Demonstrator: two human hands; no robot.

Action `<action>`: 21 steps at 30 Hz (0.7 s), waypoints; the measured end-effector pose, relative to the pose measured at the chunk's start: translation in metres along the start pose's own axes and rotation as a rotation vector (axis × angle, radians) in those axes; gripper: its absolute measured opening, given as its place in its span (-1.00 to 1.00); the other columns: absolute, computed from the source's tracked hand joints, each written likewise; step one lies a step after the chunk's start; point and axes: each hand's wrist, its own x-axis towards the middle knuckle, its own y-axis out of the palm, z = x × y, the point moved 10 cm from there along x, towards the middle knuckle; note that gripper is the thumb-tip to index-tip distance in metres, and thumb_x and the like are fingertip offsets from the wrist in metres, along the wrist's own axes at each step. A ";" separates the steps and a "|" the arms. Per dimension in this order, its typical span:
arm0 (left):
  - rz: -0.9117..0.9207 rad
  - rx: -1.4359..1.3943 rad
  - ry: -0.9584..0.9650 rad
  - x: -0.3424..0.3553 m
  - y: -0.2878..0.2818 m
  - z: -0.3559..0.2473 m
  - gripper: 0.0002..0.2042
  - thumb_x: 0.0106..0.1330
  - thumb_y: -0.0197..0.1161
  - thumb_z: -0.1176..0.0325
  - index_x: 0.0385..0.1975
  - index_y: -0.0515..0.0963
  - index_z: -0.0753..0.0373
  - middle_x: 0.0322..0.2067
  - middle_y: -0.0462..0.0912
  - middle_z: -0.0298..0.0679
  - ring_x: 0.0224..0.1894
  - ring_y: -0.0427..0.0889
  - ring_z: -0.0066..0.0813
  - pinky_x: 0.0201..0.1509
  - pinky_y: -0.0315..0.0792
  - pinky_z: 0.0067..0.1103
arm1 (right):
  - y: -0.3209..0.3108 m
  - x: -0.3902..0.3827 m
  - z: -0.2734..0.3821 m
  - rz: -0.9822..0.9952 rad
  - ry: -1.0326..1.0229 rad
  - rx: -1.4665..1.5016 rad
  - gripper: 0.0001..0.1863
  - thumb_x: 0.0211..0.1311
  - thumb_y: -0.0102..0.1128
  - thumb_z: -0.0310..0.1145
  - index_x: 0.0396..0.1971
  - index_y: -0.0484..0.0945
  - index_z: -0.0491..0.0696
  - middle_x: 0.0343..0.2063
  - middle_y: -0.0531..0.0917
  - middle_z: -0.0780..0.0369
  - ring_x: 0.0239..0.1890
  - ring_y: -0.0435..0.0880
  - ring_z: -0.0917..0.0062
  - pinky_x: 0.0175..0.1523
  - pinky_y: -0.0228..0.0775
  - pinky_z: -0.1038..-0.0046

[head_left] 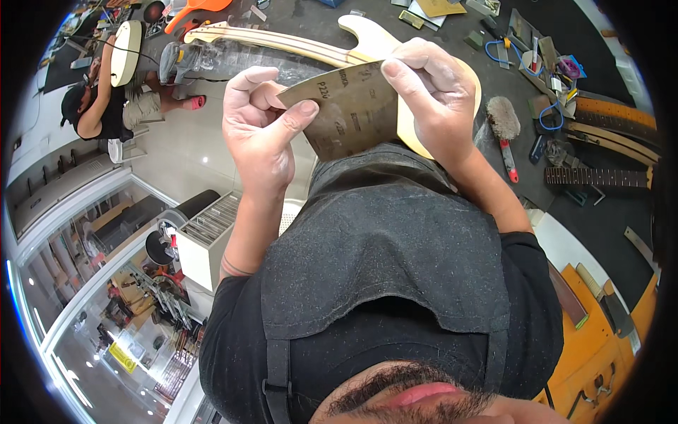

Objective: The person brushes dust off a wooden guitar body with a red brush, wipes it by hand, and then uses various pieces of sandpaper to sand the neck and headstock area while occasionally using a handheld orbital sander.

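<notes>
My left hand [265, 131] grips the left edge of a square of dark brown-grey sandpaper [349, 120], thumb across its printed face. My right hand [431, 102] pinches its upper right corner between thumb and fingers. The sheet is held in the air over my grey apron. Behind it, an unfinished pale electric guitar [364, 34] lies on the dark bench, its neck [268, 40] pointing left and part of its body hidden by the paper and my right hand. Fine pale dust coats my fingers.
A dusty brush [503, 120] with a red-and-white handle lies right of the guitar, beside loose necks [593, 177], tools and blue tubing. An orange object [191, 10] is at the back. A co-worker [92, 106] at left holds another pale guitar body. A white cabinet [201, 251] stands left of me.
</notes>
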 end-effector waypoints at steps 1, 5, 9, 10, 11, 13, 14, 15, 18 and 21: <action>-0.002 0.002 0.000 -0.001 0.000 0.000 -0.43 0.18 0.56 0.78 0.18 0.51 0.31 -0.35 0.70 -0.32 -0.26 0.69 -0.64 -0.12 0.57 -0.67 | 0.000 0.001 0.004 0.020 -0.059 -0.012 -0.90 0.54 0.34 -0.56 -0.25 0.68 -0.26 -0.29 0.68 0.30 -0.26 0.54 0.74 -0.14 0.35 0.60; -0.010 -0.100 -0.045 -0.001 0.003 0.008 -0.46 0.19 0.52 0.79 0.16 0.52 0.30 -0.34 0.70 -0.32 -0.25 0.69 -0.64 -0.10 0.57 -0.67 | -0.001 0.004 0.009 0.023 -0.151 -0.081 -0.83 0.56 0.30 -0.52 -0.30 0.64 -0.26 -0.33 0.64 0.30 -0.29 0.49 0.72 -0.20 0.29 0.58; -0.053 -0.059 0.016 0.005 -0.007 0.006 -0.49 0.22 0.50 0.79 0.15 0.54 0.31 -0.33 0.68 -0.32 -0.24 0.67 -0.64 -0.08 0.57 -0.66 | 0.003 0.003 -0.011 0.002 0.033 -0.032 -0.84 0.56 0.35 -0.45 -0.03 0.68 -0.24 -0.18 0.71 0.27 -0.10 0.63 0.67 0.02 0.46 0.56; -0.051 -0.058 0.015 0.006 -0.006 0.005 -0.49 0.22 0.50 0.79 0.15 0.54 0.31 -0.33 0.68 -0.32 -0.24 0.67 -0.64 -0.08 0.57 -0.66 | 0.005 0.000 -0.022 -0.001 0.108 0.073 -0.72 0.54 0.39 -0.43 0.12 0.70 -0.23 -0.07 0.77 0.23 0.01 0.72 0.62 0.16 0.57 0.52; -0.057 -0.048 0.033 0.007 -0.005 0.001 -0.49 0.22 0.50 0.79 0.15 0.54 0.31 -0.33 0.69 -0.32 -0.24 0.67 -0.64 -0.07 0.57 -0.65 | 0.006 -0.002 -0.023 -0.004 0.107 0.073 -0.72 0.54 0.39 -0.43 0.12 0.70 -0.23 -0.07 0.77 0.23 0.01 0.72 0.62 0.16 0.57 0.52; -0.066 -0.036 0.050 0.006 -0.005 -0.001 -0.49 0.23 0.50 0.78 0.16 0.53 0.31 -0.32 0.69 -0.32 -0.24 0.66 -0.63 -0.06 0.57 -0.64 | 0.010 -0.005 -0.031 0.013 0.157 0.198 -0.59 0.56 0.37 -0.44 0.30 0.58 -0.22 -0.03 0.73 0.28 -0.02 0.68 0.70 0.11 0.56 0.58; -0.069 -0.030 0.045 0.005 -0.004 0.000 -0.48 0.23 0.50 0.78 0.17 0.53 0.32 -0.31 0.69 -0.32 -0.23 0.67 -0.62 -0.05 0.57 -0.63 | 0.007 -0.004 -0.029 0.004 0.190 0.135 -0.52 0.55 0.38 -0.46 0.36 0.53 -0.24 -0.09 0.72 0.30 -0.08 0.67 0.72 0.09 0.56 0.58; -0.072 -0.024 0.040 0.004 -0.004 0.001 -0.48 0.23 0.50 0.78 0.18 0.53 0.32 -0.30 0.69 -0.32 -0.23 0.67 -0.62 -0.04 0.57 -0.62 | 0.006 -0.002 -0.028 0.003 0.190 0.138 -0.52 0.55 0.38 -0.46 0.36 0.53 -0.24 -0.09 0.72 0.30 -0.08 0.67 0.72 0.09 0.56 0.58; -0.085 -0.039 0.024 0.003 -0.010 0.008 -0.47 0.23 0.50 0.78 0.19 0.52 0.33 -0.28 0.70 -0.31 -0.22 0.69 -0.60 -0.02 0.59 -0.61 | 0.004 0.001 -0.028 0.037 0.202 0.058 -0.44 0.52 0.41 -0.45 0.41 0.47 -0.26 -0.11 0.72 0.30 -0.11 0.67 0.71 0.08 0.57 0.57; -0.086 -0.039 0.009 0.000 -0.010 0.011 -0.47 0.24 0.50 0.78 0.19 0.51 0.33 -0.27 0.71 -0.30 -0.21 0.71 -0.58 0.01 0.61 -0.59 | 0.006 0.002 -0.023 0.076 0.144 -0.063 -0.43 0.48 0.46 -0.44 0.37 0.48 -0.29 -0.15 0.72 0.30 -0.13 0.67 0.71 0.07 0.58 0.56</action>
